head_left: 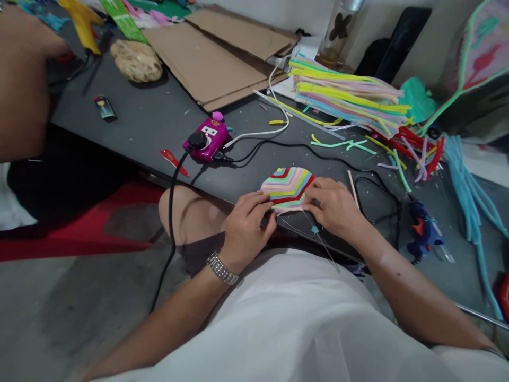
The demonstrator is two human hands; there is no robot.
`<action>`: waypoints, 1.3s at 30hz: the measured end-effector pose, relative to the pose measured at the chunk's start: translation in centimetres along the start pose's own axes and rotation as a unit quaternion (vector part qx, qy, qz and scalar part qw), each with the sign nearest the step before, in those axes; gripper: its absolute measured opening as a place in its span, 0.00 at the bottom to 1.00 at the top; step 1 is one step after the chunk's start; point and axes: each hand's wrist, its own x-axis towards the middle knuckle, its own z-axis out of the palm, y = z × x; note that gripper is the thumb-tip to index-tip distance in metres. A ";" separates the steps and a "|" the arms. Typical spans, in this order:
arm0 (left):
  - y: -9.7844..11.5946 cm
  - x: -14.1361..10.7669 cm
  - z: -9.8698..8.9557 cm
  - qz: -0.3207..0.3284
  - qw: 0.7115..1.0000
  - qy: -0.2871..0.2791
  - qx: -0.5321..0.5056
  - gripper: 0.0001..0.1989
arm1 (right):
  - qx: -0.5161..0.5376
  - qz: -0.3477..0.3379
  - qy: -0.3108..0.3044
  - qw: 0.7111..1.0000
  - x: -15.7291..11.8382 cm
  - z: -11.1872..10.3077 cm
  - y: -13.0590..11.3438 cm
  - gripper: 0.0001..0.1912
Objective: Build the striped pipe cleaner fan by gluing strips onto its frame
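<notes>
A rounded piece of striped, multicoloured pipe cleaners lies at the table's front edge, its stripes bent into V shapes. On its left lower edge, my left hand pinches it between thumb and fingers; a metal watch is on that wrist. My right hand grips the piece's right edge with fingers pressed together. Thin wires with a small blue bit hang below the piece, near my right hand. A pale stick lies just beyond my right hand.
A magenta power strip with black cables sits left of centre. At right are a blue glue gun and blue pipe cleaners. Behind are a pipe cleaner bundle, cardboard and a stone. Another person's arm is at far left.
</notes>
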 end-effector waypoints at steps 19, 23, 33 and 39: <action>-1.0 0.2 -0.2 0.041 0.999 -0.009 -0.020 0.04 | 0.001 -0.009 0.005 1.000 0.0 0.2 0.3 0.04; -0.8 -0.2 -0.3 0.034 0.999 -0.015 -0.023 0.05 | 0.005 -0.006 0.004 1.000 0.0 0.1 0.2 0.04; -0.2 0.2 -0.2 0.025 0.999 -0.026 0.023 0.05 | 0.015 -0.012 0.012 1.000 0.0 0.2 0.3 0.04; 0.4 0.1 -1.0 0.008 1.000 -0.024 -0.007 0.17 | 0.010 -0.003 -0.003 1.000 -0.1 0.0 0.0 0.04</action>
